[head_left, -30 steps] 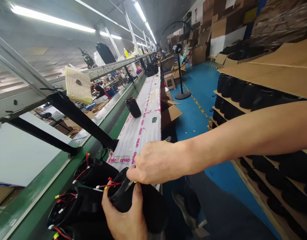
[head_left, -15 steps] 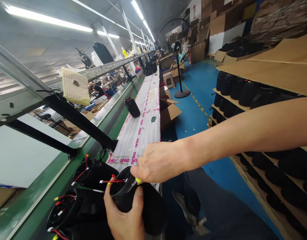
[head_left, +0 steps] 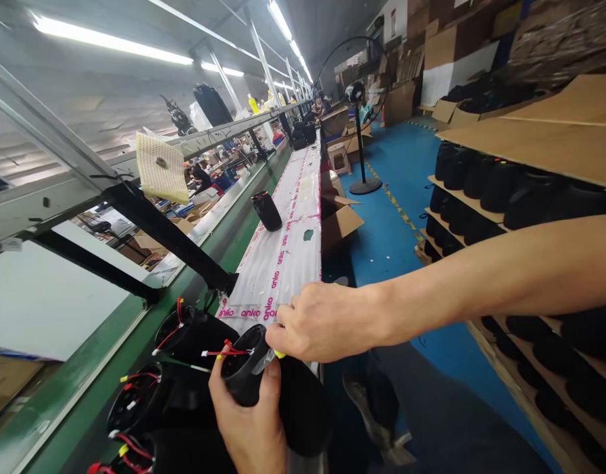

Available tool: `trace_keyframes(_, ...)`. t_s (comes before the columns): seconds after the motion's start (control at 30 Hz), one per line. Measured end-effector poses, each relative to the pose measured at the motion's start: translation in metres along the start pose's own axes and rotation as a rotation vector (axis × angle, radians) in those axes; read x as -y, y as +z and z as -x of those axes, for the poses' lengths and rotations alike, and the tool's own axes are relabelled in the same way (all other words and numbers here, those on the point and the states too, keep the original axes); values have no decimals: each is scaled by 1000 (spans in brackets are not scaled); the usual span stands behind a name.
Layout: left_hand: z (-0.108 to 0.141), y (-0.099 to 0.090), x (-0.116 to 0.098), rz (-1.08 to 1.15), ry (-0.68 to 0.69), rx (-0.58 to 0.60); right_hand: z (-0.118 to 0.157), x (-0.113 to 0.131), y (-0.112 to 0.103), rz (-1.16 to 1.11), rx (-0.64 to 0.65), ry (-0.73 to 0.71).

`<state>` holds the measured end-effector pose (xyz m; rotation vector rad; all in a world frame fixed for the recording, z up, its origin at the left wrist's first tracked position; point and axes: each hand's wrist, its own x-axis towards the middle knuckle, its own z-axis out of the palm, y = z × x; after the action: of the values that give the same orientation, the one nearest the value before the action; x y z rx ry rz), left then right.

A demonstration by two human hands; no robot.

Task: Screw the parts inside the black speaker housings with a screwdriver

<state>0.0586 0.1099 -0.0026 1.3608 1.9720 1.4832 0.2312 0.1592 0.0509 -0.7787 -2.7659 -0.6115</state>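
Left of our left hand [head_left: 253, 424], wired black tubes [head_left: 206, 332] crowded the green bench [head_left: 88, 421]; that hand curled around another tube [head_left: 305, 408]. Our right hand [head_left: 317, 322] was closed at its rim on a mostly hidden yellow piece [head_left: 281, 355]. Red wires [head_left: 236, 351] showed inside; rightward, cardboard layers [head_left: 544, 135] held dark rounded things [head_left: 500, 184].
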Motion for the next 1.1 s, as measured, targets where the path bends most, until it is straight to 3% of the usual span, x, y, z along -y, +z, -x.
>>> trace_keyframes(0.13, -2, 2, 4, -2, -6, -36, 0, 0, -4, -5, 25, 18)
trace_keyframes(0.27, 0, 2, 1, 0, 2, -12, 1, -3, -2, 2, 10, 9)
trace_keyframes(0.6, 0, 1, -1, -44, 6, 41, -4, -14, 2, -125, 114, -53)
trace_keyframes(0.8, -5, -3, 11, 30, 36, 83, -9, -18, 9, -201, 96, -80)
trace_keyframes(1.0, -9, -5, 20, 222, -58, 143, -8, -21, 29, -435, -6, -41)
trace_keyframes(1.1, -9, -7, 21, 266, -91, 150, -5, -19, 30, -426, -24, -19)
